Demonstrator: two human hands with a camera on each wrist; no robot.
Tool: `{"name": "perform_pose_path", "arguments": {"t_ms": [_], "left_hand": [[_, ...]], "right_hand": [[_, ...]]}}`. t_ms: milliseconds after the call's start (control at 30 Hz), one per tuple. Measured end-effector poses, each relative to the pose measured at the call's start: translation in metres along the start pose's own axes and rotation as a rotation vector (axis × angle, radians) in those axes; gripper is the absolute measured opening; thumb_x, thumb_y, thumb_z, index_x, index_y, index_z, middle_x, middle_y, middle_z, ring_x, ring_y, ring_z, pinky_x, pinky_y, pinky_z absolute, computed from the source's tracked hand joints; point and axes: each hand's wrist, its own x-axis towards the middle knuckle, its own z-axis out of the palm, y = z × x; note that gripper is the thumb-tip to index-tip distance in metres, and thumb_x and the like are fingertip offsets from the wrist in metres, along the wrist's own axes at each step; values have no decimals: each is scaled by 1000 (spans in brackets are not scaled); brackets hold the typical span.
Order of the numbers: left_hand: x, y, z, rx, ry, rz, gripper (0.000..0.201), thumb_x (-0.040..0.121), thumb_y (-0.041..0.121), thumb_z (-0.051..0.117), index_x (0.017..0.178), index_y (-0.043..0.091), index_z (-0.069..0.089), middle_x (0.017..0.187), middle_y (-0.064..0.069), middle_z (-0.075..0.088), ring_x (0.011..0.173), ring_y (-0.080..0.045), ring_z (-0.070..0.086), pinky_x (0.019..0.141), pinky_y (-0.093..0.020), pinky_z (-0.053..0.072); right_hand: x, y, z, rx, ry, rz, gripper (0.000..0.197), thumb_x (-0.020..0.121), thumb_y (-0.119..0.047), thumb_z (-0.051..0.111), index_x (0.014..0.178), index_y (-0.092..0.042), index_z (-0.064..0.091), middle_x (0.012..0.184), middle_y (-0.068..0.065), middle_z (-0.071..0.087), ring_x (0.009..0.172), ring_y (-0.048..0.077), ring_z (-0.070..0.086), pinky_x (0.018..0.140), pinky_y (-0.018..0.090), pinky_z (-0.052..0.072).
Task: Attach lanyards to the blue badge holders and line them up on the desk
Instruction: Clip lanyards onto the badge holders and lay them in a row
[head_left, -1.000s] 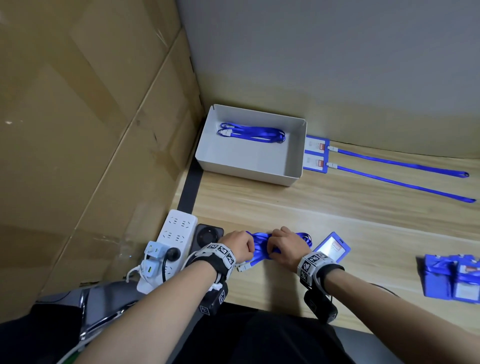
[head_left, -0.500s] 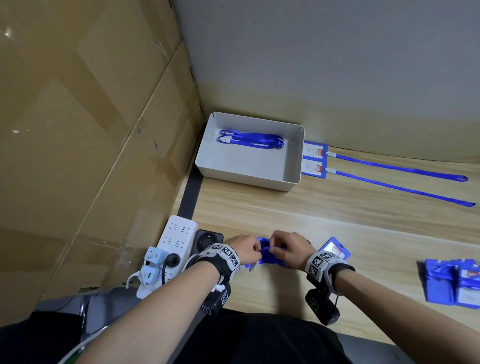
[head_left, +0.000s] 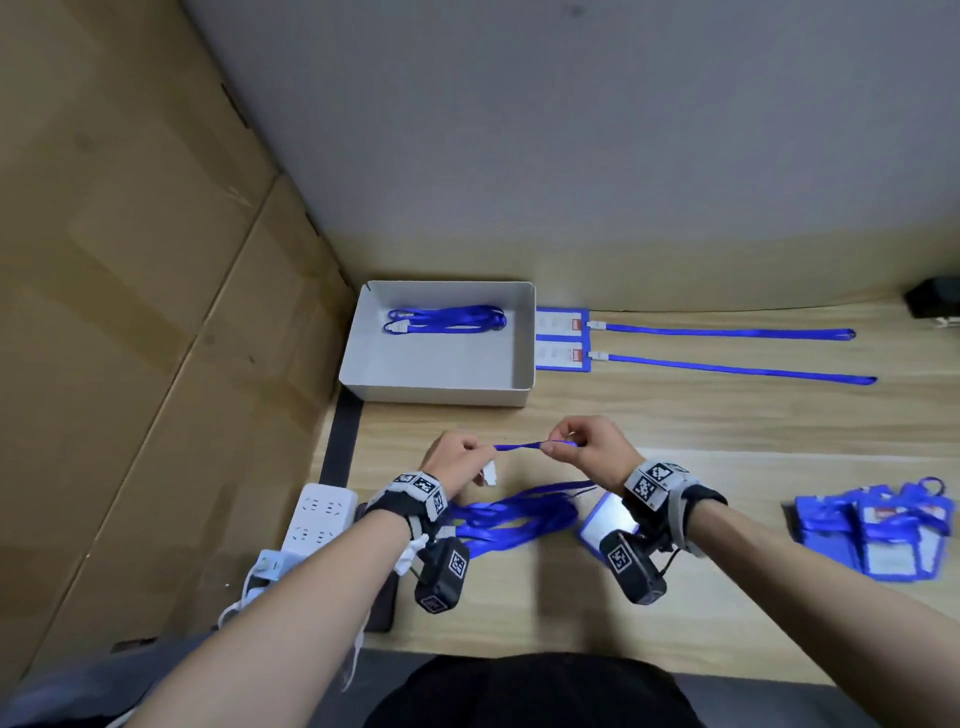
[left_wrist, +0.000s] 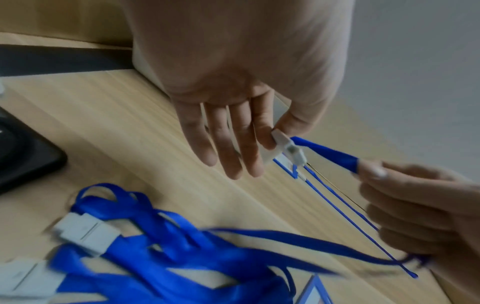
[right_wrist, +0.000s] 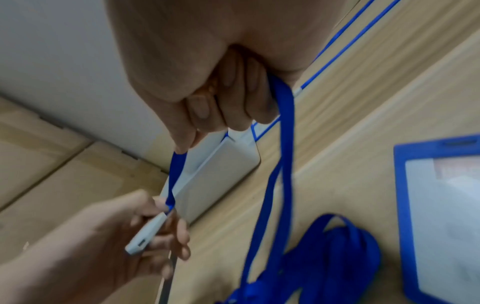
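Both hands have risen off the wooden tabletop (head_left: 675, 426) since a second ago, and a short span of blue lanyard (head_left: 524, 446) now stretches left to right between them instead of being bunched under the fingers. The left hand (head_left: 457, 460) pinches its white clip (left_wrist: 287, 149) with the other fingers straight, while the right hand (head_left: 589, 452) pinches the strap, fingers curled. Beyond stand a white tray (head_left: 431, 387) holding one lanyard and two finished badges (head_left: 563, 340) with straps running right; loose lanyards (head_left: 511, 517), a blue badge holder (head_left: 602, 522) and a badge-holder pile (head_left: 878, 530) lie nearer.
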Motion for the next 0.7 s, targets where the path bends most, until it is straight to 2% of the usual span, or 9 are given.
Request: {"name": "perform_pose_path", "arguments": {"t_ms": [100, 233, 367, 433, 567, 633, 700], "left_hand": [[5, 18, 0, 38, 38, -28, 19, 61, 35, 56, 53, 18, 58, 59, -6, 68, 54, -17, 64, 55, -27, 46], [6, 47, 8, 62, 72, -57, 16, 76, 31, 59, 68, 18, 60, 68, -5, 70, 55, -15, 68, 50, -23, 45], [5, 69, 27, 52, 84, -95, 18, 83, 29, 57, 68, 18, 59, 69, -4, 72, 59, -17, 71, 49, -20, 42], [3, 78, 43, 19, 47, -99, 18, 86, 26, 56, 69, 18, 58, 69, -4, 72, 66, -20, 74, 47, -19, 40], [0, 93, 83, -128, -73, -118, 13, 95, 16, 54, 85, 11, 61, 84, -15, 74, 52, -12, 68, 41, -19, 39], [-3, 98, 104, -147, -145, -126, 12, 96, 15, 56, 88, 9, 61, 80, -14, 72, 52, -13, 66, 41, -19, 40], [-7, 99, 124, -162, -202, -127, 13, 97, 16, 59, 87, 8, 61, 72, -12, 67, 49, -13, 63, 39, -19, 41]], "right_hand": [[-12, -12, -36, 7, 13, 5, 19, 88, -22, 72, 74, -15, 63, 54, -14, 53, 47, -1, 42, 51, 12, 35], [-23, -17, -84, -1, 30, -1, 27, 92, -24, 68, 67, -18, 60, 47, -15, 47, 49, 5, 37, 49, 17, 33], [-29, -5, -132, -74, 79, -22, 34, 93, -24, 66, 60, -21, 59, 46, -14, 41, 50, 9, 35, 52, 23, 31], [-31, 9, -154, -104, 117, -7, 32, 92, -25, 67, 61, -20, 62, 45, -15, 43, 51, 9, 36, 55, 25, 32], [-42, 52, -193, -159, 225, 75, 28, 90, -29, 68, 64, -20, 68, 53, -10, 45, 56, 13, 39, 57, 29, 32], [-51, 77, -207, -186, 270, 121, 26, 89, -30, 68, 66, -19, 71, 55, -4, 44, 56, 15, 38, 57, 30, 31], [-63, 101, -218, -171, 307, 168, 25, 89, -30, 68, 70, -15, 73, 53, -2, 41, 53, 17, 37, 49, 26, 32]]}}
